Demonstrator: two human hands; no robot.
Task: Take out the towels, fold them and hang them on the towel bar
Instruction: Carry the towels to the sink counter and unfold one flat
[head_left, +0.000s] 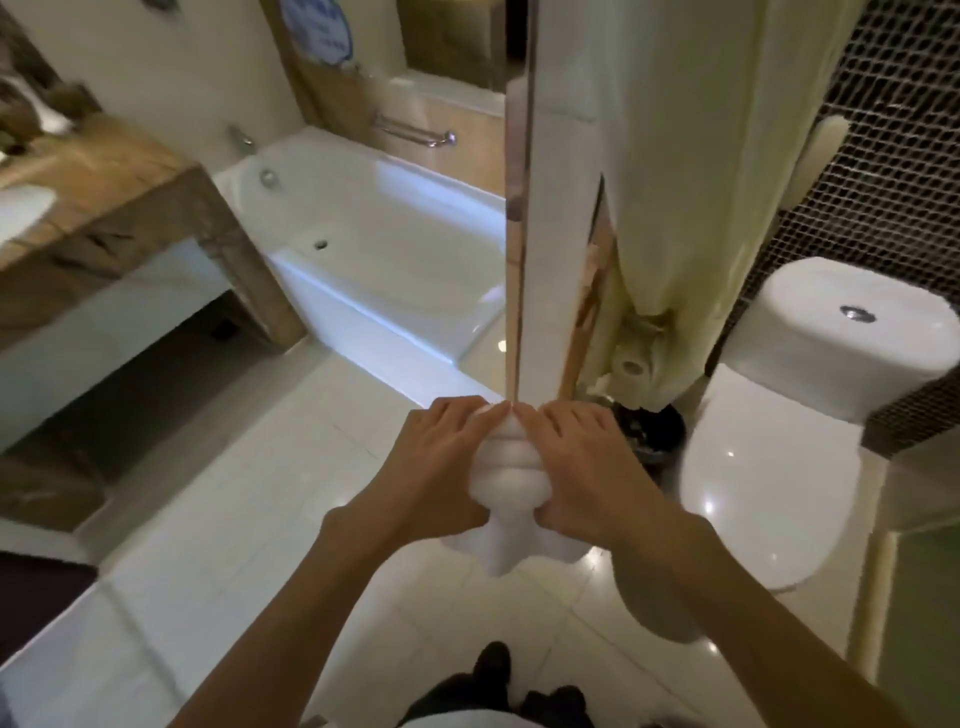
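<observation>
A white towel (503, 483) hangs bunched over the near end of a chrome towel bar (518, 249), which runs away from me up the middle of the view. My left hand (441, 462) lies flat against the towel's left side. My right hand (587, 467) lies flat against its right side. The fingers of both hands are straight, with the fingertips almost meeting on top at the bar, and they press the towel between them. Its lower edge hangs below my wrists. More white cloth (561, 249) lies along the bar's right side beyond my hands.
A white bathtub (389, 234) with a wall rail (415, 135) is at the back left, and a stone vanity (119, 182) stands at the left. A cream curtain (701, 182), a toilet-paper roll (631, 366) and a dark bin (654, 426) sit behind the bar. The toilet (779, 467) is on the right.
</observation>
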